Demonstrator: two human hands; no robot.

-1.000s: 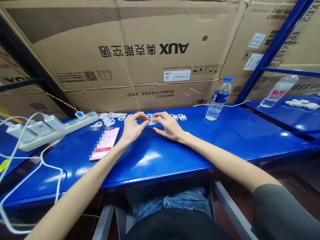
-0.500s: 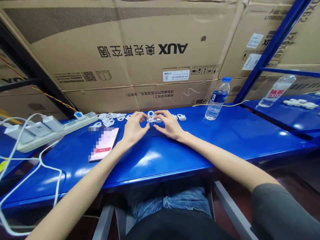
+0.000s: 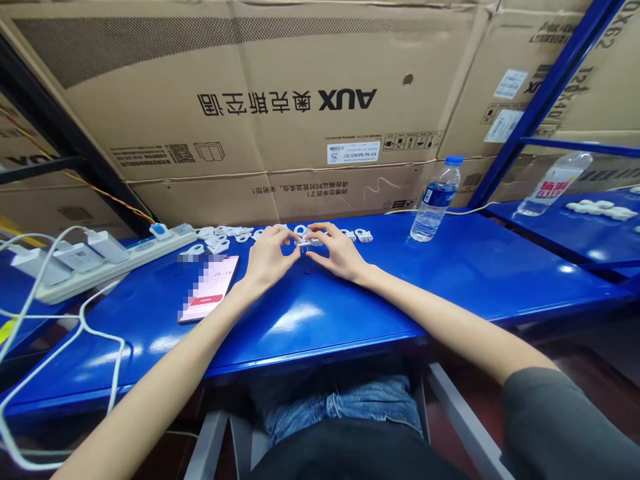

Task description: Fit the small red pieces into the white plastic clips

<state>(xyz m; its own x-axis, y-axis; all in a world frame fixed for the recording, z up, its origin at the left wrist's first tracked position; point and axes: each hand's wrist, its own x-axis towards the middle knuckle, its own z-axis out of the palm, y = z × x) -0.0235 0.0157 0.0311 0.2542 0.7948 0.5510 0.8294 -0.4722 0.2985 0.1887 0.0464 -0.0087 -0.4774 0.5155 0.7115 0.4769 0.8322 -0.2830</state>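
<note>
Between the fingertips of both hands is a small white ring-shaped part (image 3: 301, 231), with thin prongs below it. My left hand (image 3: 271, 259) pinches it from the left with bent fingers. From the right, my right hand (image 3: 336, 253) closes its thumb and fingers on the same part. A tiny red piece (image 3: 308, 272) lies on the blue table (image 3: 350, 307) just below the hands. More white ring parts (image 3: 219, 243) are heaped left of my left hand, and a few others (image 3: 364, 235) sit beyond my right hand.
A phone (image 3: 213, 287) lies left of my left forearm. Farther left are a power strip (image 3: 145, 252) with chargers and white cables (image 3: 120, 360). One water bottle (image 3: 434, 200) stands at the back right, another (image 3: 555, 183) beyond the blue post. Large cardboard boxes (image 3: 280, 147) rise behind the table.
The ring part has tilted and sits slightly lower between the fingertips. Both hands have stayed nearly in place.
</note>
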